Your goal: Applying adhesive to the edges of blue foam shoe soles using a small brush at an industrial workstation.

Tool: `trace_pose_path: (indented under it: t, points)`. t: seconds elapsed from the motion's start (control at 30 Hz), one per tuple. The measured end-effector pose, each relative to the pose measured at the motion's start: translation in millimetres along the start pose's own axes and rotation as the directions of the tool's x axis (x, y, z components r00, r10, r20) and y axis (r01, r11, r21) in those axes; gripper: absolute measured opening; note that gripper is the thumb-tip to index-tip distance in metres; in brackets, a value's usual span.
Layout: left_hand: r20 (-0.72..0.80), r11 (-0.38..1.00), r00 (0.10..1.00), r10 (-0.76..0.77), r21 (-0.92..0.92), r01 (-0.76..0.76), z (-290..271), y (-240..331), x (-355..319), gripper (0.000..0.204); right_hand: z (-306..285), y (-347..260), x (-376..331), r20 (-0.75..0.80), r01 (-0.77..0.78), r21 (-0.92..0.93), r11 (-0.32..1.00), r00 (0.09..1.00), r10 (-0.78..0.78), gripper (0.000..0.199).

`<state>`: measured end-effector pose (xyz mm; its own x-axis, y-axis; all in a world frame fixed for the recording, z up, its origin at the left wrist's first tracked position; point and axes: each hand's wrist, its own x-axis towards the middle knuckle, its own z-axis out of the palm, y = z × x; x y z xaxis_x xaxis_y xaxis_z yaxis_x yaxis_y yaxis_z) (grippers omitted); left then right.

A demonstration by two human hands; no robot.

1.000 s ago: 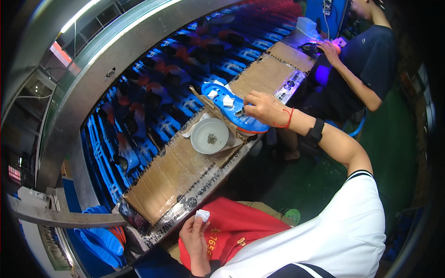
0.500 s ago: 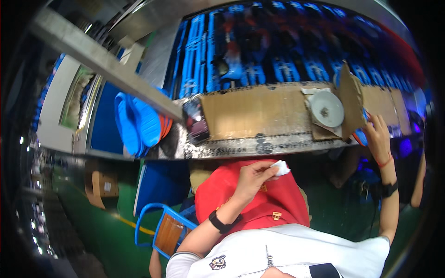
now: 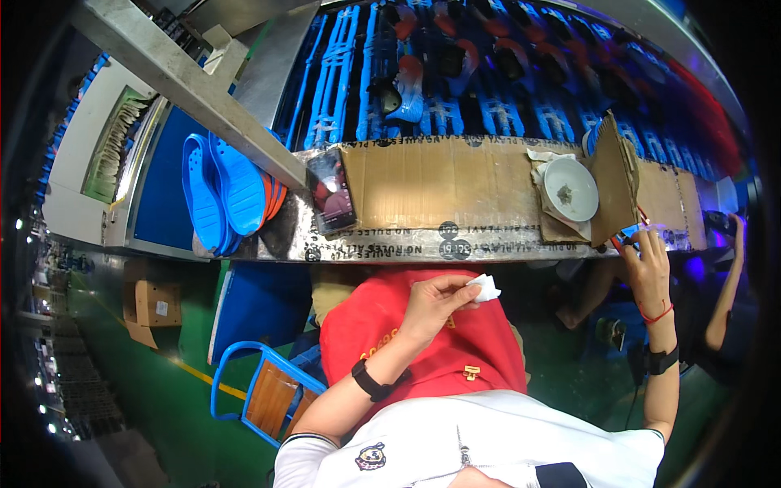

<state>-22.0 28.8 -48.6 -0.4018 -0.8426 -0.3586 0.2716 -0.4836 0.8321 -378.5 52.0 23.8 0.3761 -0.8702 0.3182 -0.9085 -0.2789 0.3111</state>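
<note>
My left hand (image 3: 431, 305) is raised over my red apron (image 3: 423, 342) and pinches a small white wad of cloth (image 3: 485, 286) between thumb and fingers. My right hand (image 3: 647, 264) reaches out to the front edge of the cardboard-covered bench (image 3: 439, 187). Its fingers close on a blue shoe part (image 3: 630, 236), which is mostly hidden behind an upright cardboard flap (image 3: 612, 179). A white bowl (image 3: 569, 189) with a little residue sits just left of that flap.
A dark phone (image 3: 332, 191) lies on the bench's left end, beside stacked blue soles (image 3: 220, 191). Behind the bench run blue conveyor racks (image 3: 455, 73) carrying shoes. A blue chair (image 3: 264, 390) and a cardboard box (image 3: 154, 302) stand on the green floor. Another person's arm (image 3: 724, 276) shows far right.
The view has swung left along the bench. My left hand has lifted the white wad from my lap to chest height. My right hand stays at the blue shoe part.
</note>
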Motion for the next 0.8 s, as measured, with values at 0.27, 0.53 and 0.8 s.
trace_pose_path:
  t: [0.27,0.53,0.8]
  points:
    - [-0.036,0.998,0.998,-0.047,0.041,0.049,-1.3,0.7,0.3,0.022,-0.1,-7.4,-1.9,0.001,0.068,-0.015,0.998,0.998,-0.068,0.012]
    - [-0.024,0.999,0.998,-0.05,0.013,0.05,-2.6,-0.1,-0.2,0.021,1.6,-9.9,-5.3,-0.002,0.081,-0.032,0.996,0.997,-0.081,0.01]
    - [-0.017,0.999,0.999,-0.039,0.013,0.039,-3.1,1.2,-1.0,0.022,0.2,-8.1,-10.6,0.019,0.054,0.0,0.999,0.998,-0.054,0.012]
